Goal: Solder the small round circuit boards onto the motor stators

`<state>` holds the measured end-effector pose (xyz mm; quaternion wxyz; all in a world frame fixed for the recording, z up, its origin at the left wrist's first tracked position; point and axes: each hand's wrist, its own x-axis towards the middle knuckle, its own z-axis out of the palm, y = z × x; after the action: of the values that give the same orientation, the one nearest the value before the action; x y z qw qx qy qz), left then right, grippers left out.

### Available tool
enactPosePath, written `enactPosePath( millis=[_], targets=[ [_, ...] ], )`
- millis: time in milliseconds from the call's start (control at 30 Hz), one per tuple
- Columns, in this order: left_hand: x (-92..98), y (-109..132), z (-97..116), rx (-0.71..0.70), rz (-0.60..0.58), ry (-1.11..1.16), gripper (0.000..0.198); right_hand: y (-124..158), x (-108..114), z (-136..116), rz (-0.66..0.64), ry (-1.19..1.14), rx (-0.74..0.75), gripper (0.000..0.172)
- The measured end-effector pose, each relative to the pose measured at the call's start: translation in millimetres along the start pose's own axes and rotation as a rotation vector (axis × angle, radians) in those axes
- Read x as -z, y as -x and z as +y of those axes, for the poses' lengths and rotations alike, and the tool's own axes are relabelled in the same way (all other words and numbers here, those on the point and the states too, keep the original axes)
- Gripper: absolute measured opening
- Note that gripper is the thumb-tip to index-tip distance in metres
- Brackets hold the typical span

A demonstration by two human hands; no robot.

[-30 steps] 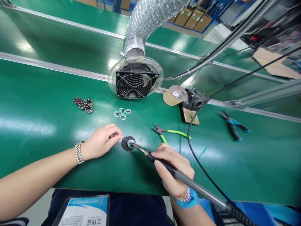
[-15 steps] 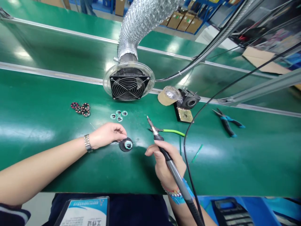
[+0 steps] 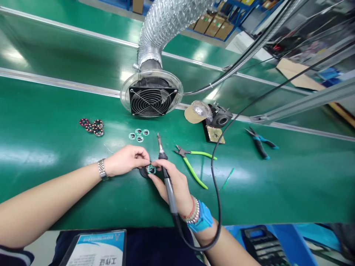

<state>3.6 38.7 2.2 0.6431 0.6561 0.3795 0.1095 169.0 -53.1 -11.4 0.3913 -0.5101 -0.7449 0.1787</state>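
A small round circuit board [image 3: 151, 169] sits on a round black base [image 3: 143, 172] on the green bench. My left hand [image 3: 127, 161] pinches at its upper left edge; what lies between the fingertips is too small to make out. My right hand [image 3: 174, 179] keeps a soldering iron [image 3: 169, 188] between its fingers, tip pointing up and away from the board. The thumb and index finger of that hand reach to the board's right edge. Just beyond lie several loose round circuit boards [image 3: 139, 136]. Green-handled cutters [image 3: 191, 159] rest open right of my right hand.
A fume extractor fan [image 3: 151, 101] hangs over the bench. Several wound copper coils [image 3: 93, 126] lie at left. A soldering iron stand [image 3: 215, 134] and a tan roll [image 3: 196, 112] stand behind. Blue-handled pliers [image 3: 260, 143] lie right. The iron's black cable [image 3: 215, 177] loops across.
My right hand has moved left with the soldering iron, its thumb and index finger now at the circuit board. The cutters are now uncovered. My left hand stays at the board.
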Motion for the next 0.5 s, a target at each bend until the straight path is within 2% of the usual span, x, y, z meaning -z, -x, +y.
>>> enactPosePath(
  millis=[200,367,500],
  targets=[
    [2.5,-0.4,-1.5,-0.02,-0.085,0.099,0.015,-1.0,-0.4,-0.5,0.018,-0.014,-0.022,0.04],
    [1.3,0.5,-0.3,0.017,-0.043,0.068,0.014,-2.2,-0.9,2.8,-0.004,-0.043,-0.016,0.042],
    [-1.1,0.3,1.4,-0.005,-0.023,-0.029,0.016,-2.7,-0.4,4.8,-0.01,-0.041,-0.002,0.043]
  ],
)
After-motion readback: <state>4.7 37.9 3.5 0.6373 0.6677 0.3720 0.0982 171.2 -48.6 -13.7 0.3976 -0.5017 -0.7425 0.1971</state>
